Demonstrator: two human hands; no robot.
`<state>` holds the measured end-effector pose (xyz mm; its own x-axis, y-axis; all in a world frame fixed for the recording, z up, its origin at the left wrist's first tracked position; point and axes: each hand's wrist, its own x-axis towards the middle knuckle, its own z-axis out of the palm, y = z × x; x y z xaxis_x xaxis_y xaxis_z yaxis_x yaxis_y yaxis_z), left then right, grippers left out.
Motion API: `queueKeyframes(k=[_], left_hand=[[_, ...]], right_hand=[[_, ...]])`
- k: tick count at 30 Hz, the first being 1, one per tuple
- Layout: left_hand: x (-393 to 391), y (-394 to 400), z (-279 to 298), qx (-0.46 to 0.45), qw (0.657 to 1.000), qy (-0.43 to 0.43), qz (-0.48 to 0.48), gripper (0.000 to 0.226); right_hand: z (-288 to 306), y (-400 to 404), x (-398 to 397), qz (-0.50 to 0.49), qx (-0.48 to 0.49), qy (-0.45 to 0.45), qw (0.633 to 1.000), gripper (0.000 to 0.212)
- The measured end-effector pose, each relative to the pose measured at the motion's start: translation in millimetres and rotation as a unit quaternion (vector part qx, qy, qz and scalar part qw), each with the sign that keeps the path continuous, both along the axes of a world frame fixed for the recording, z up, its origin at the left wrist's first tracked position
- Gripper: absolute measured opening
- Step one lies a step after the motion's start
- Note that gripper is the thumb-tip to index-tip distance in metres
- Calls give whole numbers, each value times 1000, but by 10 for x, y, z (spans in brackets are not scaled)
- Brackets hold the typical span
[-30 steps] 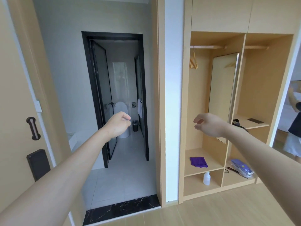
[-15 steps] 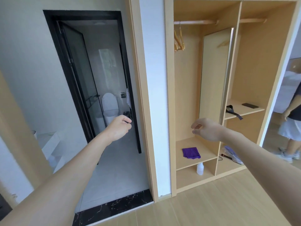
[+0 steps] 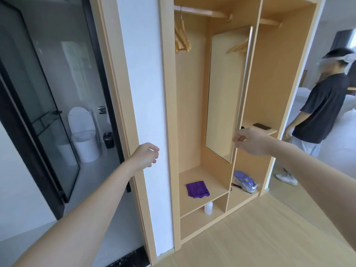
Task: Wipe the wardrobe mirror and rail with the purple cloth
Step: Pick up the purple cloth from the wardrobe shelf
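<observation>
Standing at the far left is a dark-framed glass door [image 3: 38, 105], and through it a bathroom shows with a white toilet [image 3: 82, 133] and a small black bin [image 3: 109, 140] on a pale tiled floor. Next comes a white wall strip [image 3: 142, 74] edged in light wood, then the open wardrobe [image 3: 167, 93]. Its left bay has a wooden rail [image 3: 204, 13] at the top with wooden hangers [image 3: 182, 38] on it, and lower down a shelf [image 3: 215, 186] where the purple cloth [image 3: 196, 189] lies flat and untouched. A small white bottle [image 3: 208, 208] stands in the compartment under that shelf. The mirror [image 3: 225, 93], tall and narrow, is mounted on the divider between the bays. In the right bay a phone [image 3: 262, 126] lies on a higher shelf and a bagged purple item [image 3: 244, 181] sits at the bottom. Another person [image 3: 317, 106] in a dark shirt stands at the far right on the wood-look floor [image 3: 250, 237].

The left hand [image 3: 146, 156] hangs in front of the white wall, fingers loosely curled, holding nothing. The right hand [image 3: 251, 140] reaches to the mirror's metal edge, thumb and fingers pinching it near the lower part.
</observation>
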<state>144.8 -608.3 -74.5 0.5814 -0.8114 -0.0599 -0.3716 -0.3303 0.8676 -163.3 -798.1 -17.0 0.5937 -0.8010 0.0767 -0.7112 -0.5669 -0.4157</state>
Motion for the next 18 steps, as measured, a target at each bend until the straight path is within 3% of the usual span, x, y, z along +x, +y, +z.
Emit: queueKeyframes(k=[18], left_hand=[[535,-2276,-440,40,996,-32,-76,25]], right_hand=[[-912,-2017,574,-42,89,9,995,13]])
